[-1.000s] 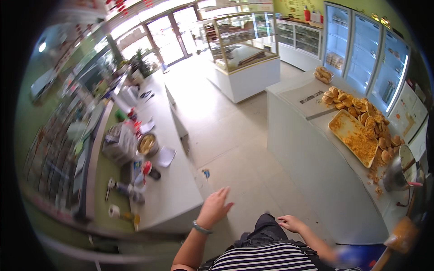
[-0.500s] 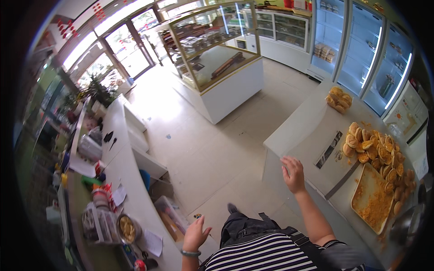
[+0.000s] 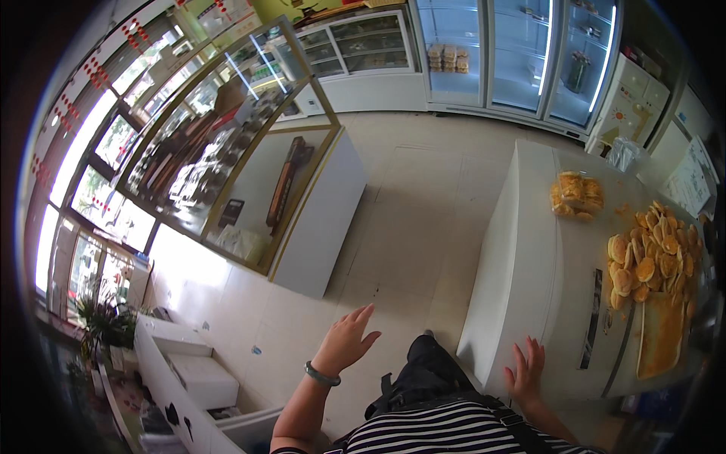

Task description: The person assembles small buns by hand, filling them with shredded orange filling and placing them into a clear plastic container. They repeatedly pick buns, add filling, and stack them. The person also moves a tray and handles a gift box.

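Note:
My left hand [image 3: 346, 343], with a bracelet [image 3: 322, 374] at its wrist, is held over the floor with nothing in it; thumb and fingers are apart. Low on the right, my right hand [image 3: 526, 371] has its fingers spread and holds nothing. It is nearest to the white counter [image 3: 541, 299]; whether it touches the edge I cannot tell. Farther along that counter lies a heap of round golden buns [image 3: 650, 253], several with orange crumbs. A shallow tray [image 3: 659, 340] smeared with orange crumbs sits beside the heap. Packed buns [image 3: 576, 195] stand near the counter's far end.
A glass display case [image 3: 249, 174] on a white base stands ahead to the left. Lit glass-door fridges [image 3: 522, 57] line the far wall. At lower left are a white desk [image 3: 170, 378] and a potted plant [image 3: 106, 321]. Tiled floor [image 3: 408, 219] runs between case and counter.
My view has swung to the right and I have moved forward past the desk. My left hand has risen and reaches farther forward; my right hand sits lower, beside the counter.

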### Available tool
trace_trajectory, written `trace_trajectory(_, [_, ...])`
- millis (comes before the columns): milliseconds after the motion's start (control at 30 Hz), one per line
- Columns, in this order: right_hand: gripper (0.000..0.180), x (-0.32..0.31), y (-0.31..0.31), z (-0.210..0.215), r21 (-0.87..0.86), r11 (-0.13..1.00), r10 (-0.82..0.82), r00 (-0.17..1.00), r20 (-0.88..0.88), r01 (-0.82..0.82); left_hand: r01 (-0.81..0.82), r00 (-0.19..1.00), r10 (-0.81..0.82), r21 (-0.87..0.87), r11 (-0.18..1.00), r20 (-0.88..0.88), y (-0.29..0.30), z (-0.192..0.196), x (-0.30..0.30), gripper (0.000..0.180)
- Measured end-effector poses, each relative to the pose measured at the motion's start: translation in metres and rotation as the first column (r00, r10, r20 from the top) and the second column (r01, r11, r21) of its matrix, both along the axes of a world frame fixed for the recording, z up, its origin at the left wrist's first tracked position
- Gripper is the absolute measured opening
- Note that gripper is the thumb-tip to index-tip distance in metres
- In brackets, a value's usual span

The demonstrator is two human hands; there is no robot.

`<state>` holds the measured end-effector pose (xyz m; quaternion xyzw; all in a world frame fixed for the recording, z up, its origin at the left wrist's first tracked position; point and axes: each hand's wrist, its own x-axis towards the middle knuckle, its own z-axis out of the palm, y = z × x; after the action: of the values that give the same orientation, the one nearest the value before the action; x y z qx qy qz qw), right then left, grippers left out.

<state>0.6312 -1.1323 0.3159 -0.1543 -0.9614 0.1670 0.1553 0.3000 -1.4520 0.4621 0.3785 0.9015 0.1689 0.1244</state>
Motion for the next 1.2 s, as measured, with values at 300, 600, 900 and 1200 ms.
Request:
trace_trajectory(300, [0.045, -0.165, 0.032, 0.029, 0.096, 0.995, -0.002, 0.986, -0.168, 0.018, 0.500, 0.792, -0.484, 0.060, 0.864, 0.371, 0.181, -0.041, -0.216, 0.061])
trace_trajectory(600, [0.044, -0.479, 0.187, 0.073, -0.130, 0.937, -0.348, 0.847, -0.402, 0.324, 0.281, 0.947, -0.164, -0.462, 0.841, 0.276, 0.235, -0.067, -0.466, 0.064])
trace_trajectory(900, [0.057, -0.559, 0.364, 0.039, -0.031, 0.426, -0.902, 0.422, -0.089, 0.904, 0.755, 0.652, -0.750, -0.196, 0.626, 0.115, 0.627, -0.027, -0.653, 0.064])
trace_trajectory(1200, [0.065, -0.561, 0.359, 0.019, -0.082, 0.358, -0.919, 0.367, 0.146, 0.930, 0.988, -0.020, -0.983, -0.148, -0.048, 0.184, 0.990, -0.006, -0.538, 0.062])
